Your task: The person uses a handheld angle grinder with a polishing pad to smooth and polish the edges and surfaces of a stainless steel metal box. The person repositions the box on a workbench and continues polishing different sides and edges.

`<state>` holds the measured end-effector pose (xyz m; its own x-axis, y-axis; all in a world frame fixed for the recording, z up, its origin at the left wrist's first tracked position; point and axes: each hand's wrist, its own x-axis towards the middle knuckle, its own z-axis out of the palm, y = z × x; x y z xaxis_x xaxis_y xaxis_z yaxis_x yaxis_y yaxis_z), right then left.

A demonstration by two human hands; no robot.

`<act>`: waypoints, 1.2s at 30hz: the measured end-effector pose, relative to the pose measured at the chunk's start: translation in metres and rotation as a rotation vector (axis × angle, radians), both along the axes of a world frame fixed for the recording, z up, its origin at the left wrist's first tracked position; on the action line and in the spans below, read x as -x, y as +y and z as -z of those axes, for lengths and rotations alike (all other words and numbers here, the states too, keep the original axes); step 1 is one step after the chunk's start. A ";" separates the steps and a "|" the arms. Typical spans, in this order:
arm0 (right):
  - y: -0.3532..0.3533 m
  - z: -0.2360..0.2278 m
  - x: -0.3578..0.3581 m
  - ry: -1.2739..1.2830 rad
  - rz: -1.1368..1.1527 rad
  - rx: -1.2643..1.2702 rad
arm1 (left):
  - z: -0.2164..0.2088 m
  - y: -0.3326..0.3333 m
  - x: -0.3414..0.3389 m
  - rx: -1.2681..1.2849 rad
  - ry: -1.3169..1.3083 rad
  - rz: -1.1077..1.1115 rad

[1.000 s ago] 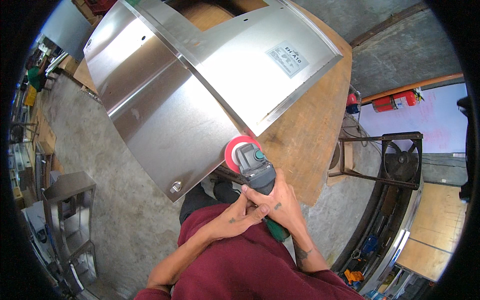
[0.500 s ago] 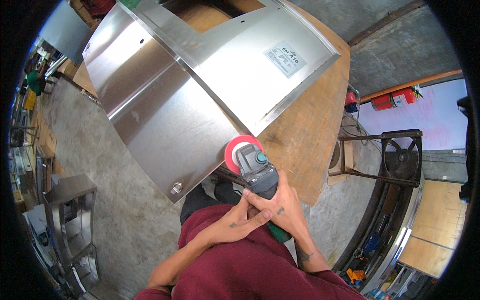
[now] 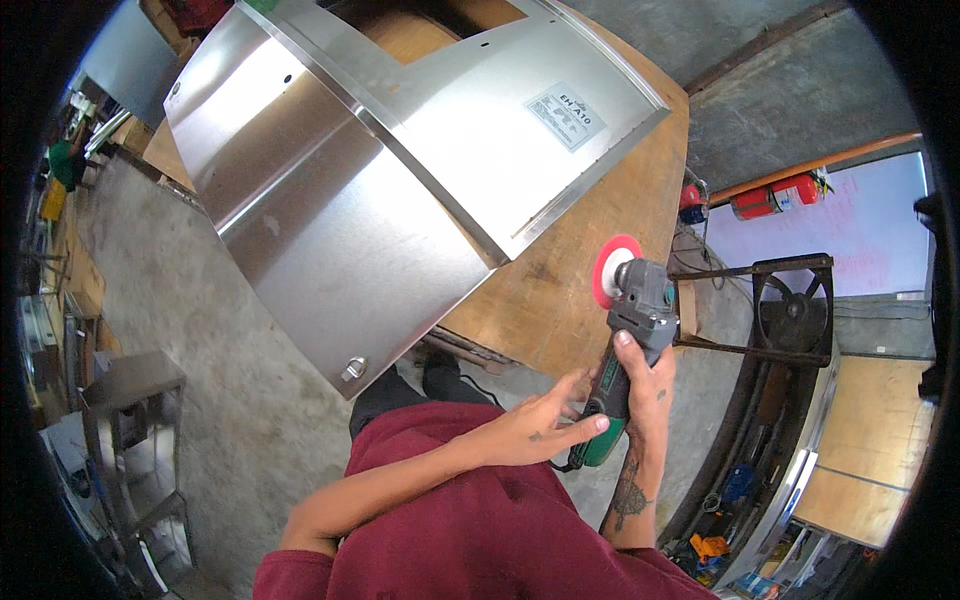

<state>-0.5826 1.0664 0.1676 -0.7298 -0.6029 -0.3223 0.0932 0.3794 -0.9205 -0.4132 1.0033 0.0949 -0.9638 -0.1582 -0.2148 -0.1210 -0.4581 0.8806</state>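
Grinder: a hand-held angle grinder [image 3: 612, 375], its body dark grey and black, with a green rear end and a knobbly grey head.
Disc: round and flat, pinkish red around a white centre; the disc [image 3: 609, 272] was mounted on the grinder's head and stood tilted.
Count of tools: one grinder, one disc.
Count of hands: two, both mine and bare.
Count around them: one broad sheet-steel workpiece [image 3: 330, 250], one pale printed label [image 3: 566, 115] on its brighter face, one round metal fitting [image 3: 354, 369] near its lowest corner, one wooden counter [image 3: 640, 190] beneath, and one dark frame [image 3: 793, 308] holding a fan, off to the right.
Right hand: my right hand [image 3: 652, 385] was wrapped around the grinder's body, thumb laid along the top just behind the head.
Left hand: my left hand [image 3: 545, 428] was at the rear of the handle, fingertips behind it and thumb reaching across the green end; whether it gripped, I could not tell.
Grinder's place: between my hands at the rear, its head pointing away from me, beyond my right thumb.
Disc's place: ahead of both hands, over the counter, to the right of the steel's near corner and apart from it.
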 end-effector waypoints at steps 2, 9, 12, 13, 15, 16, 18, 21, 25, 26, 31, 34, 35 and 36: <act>-0.002 0.003 -0.007 -0.038 0.071 0.037 | 0.010 0.011 0.001 0.107 0.074 0.054; -0.007 0.017 -0.059 -0.145 0.257 0.190 | 0.012 -0.002 -0.035 0.235 -0.006 0.110; -0.012 0.024 -0.087 -0.158 0.331 0.334 | 0.009 -0.031 -0.060 0.280 -0.031 0.254; -0.010 0.030 -0.094 -0.166 0.335 0.355 | 0.008 -0.040 -0.067 0.286 -0.043 0.307; -0.009 0.044 -0.110 -0.196 0.335 0.392 | 0.025 -0.049 -0.083 0.348 -0.016 0.371; -0.011 0.049 -0.117 -0.147 0.369 0.370 | 0.027 -0.058 -0.085 0.399 -0.028 0.430; -0.015 0.059 -0.131 -0.128 0.425 0.375 | 0.012 -0.087 -0.084 0.545 -0.134 0.654; -0.022 0.079 -0.137 -0.107 0.473 0.358 | -0.006 -0.155 -0.076 0.889 0.057 0.725; -0.031 0.126 -0.141 0.057 0.467 0.312 | -0.027 -0.251 -0.028 1.062 -0.029 -0.207; -0.038 0.119 -0.144 0.075 0.447 0.301 | -0.035 -0.272 -0.008 1.205 -0.108 -0.319; -0.057 0.115 -0.150 0.056 0.367 0.252 | 0.021 -0.361 0.042 1.521 -0.116 -0.509; -0.058 0.118 -0.143 0.011 0.382 0.243 | 0.020 -0.340 0.062 1.574 -0.286 -0.471; -0.058 0.117 -0.142 -0.004 0.376 0.223 | 0.019 -0.341 0.062 1.557 -0.306 -0.463; -0.060 0.122 -0.144 0.003 0.380 0.249 | 0.022 -0.345 0.061 1.565 -0.313 -0.469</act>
<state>-0.4383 1.0067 0.0456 -0.9150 -0.3511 -0.1987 0.1799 0.0857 -0.9799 -0.4739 0.6587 0.0725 -0.7267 -0.6371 0.2569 -0.4861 0.7412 0.4630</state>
